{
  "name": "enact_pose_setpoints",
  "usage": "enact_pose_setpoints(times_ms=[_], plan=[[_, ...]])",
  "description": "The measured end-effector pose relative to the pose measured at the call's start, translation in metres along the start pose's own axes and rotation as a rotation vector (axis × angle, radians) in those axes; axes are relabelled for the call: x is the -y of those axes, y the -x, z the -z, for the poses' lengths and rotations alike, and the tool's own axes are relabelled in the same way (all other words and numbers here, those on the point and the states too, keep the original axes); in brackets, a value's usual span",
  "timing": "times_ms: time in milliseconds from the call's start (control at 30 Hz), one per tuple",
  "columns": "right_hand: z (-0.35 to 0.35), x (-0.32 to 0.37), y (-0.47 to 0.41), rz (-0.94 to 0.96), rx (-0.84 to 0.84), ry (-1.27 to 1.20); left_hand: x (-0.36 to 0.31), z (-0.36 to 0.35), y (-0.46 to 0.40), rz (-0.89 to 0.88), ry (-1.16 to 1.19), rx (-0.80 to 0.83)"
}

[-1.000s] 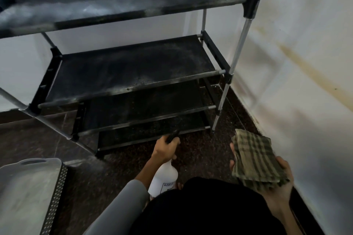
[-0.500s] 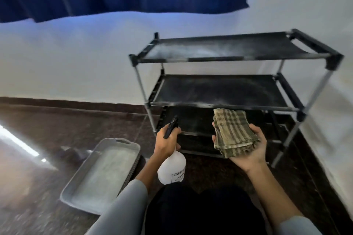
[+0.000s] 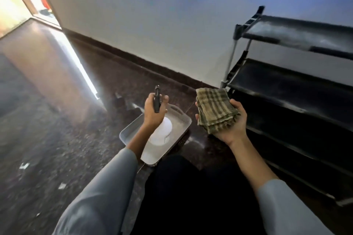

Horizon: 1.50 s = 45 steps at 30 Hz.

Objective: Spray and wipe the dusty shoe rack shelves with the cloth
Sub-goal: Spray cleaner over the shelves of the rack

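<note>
The black shoe rack (image 3: 298, 89) with dusty fabric shelves stands at the right, against the white wall. My left hand (image 3: 152, 112) grips a white spray bottle (image 3: 160, 133) by its black trigger head, held above a grey tray. My right hand (image 3: 229, 124), palm up, carries a folded green checked cloth (image 3: 215, 112) just left of the rack's second shelf. Both hands are apart from the rack.
A grey plastic tray (image 3: 181, 118) lies on the dark speckled floor (image 3: 47, 139) under the bottle. A white wall (image 3: 162, 25) with a dark skirting runs behind. A bright doorway (image 3: 17, 0) opens at the far left. My dark-clothed lap fills the bottom middle.
My view has swung left, so the rack now sits at the right edge and the tray lies under my left hand. Both hands keep their hold on bottle and cloth.
</note>
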State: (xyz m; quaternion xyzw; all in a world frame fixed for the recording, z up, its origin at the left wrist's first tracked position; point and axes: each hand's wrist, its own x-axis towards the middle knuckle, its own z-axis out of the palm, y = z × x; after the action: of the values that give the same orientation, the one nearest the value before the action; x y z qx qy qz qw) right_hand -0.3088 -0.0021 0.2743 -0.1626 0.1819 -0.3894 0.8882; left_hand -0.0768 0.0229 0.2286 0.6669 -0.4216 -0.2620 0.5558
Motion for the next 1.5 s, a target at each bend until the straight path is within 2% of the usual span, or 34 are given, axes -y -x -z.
enact_pose_setpoints(times_ms=[200, 333, 533, 633, 833, 1033, 1267, 1433, 1500], plan=[[0.029, -0.019, -0.098, -0.215, -0.002, 0.067, 0.101, 0.028, -0.045, 0.097, 0.009, -0.206], [0.066, -0.042, -0.172, -0.318, -0.021, 0.131, 0.135, 0.032, -0.052, 0.173, -0.032, -0.310], [0.133, -0.093, -0.249, -0.453, -0.161, 0.153, 0.194, 0.026, -0.059, 0.191, -0.116, -0.327], [0.155, -0.110, -0.263, -0.448, -0.198, 0.128, 0.213, 0.021, -0.059, 0.191, -0.128, -0.350], [0.170, -0.124, -0.258, -0.455, -0.174, 0.065, 0.232, 0.017, -0.045, 0.221, -0.175, -0.325], [0.148, -0.116, -0.251, -0.431, -0.173, 0.066, 0.231, 0.017, -0.043, 0.296, -0.144, -0.211], [0.122, -0.112, -0.240, -0.417, -0.125, 0.076, 0.223, 0.026, -0.033, 0.423, -0.310, -0.113], [0.081, -0.090, -0.196, -0.360, -0.075, 0.101, 0.188, 0.034, -0.013, 0.679, -0.502, -0.097], [0.060, -0.076, -0.168, -0.323, -0.058, 0.108, 0.165, 0.034, -0.003, 0.698, -0.508, -0.083]])
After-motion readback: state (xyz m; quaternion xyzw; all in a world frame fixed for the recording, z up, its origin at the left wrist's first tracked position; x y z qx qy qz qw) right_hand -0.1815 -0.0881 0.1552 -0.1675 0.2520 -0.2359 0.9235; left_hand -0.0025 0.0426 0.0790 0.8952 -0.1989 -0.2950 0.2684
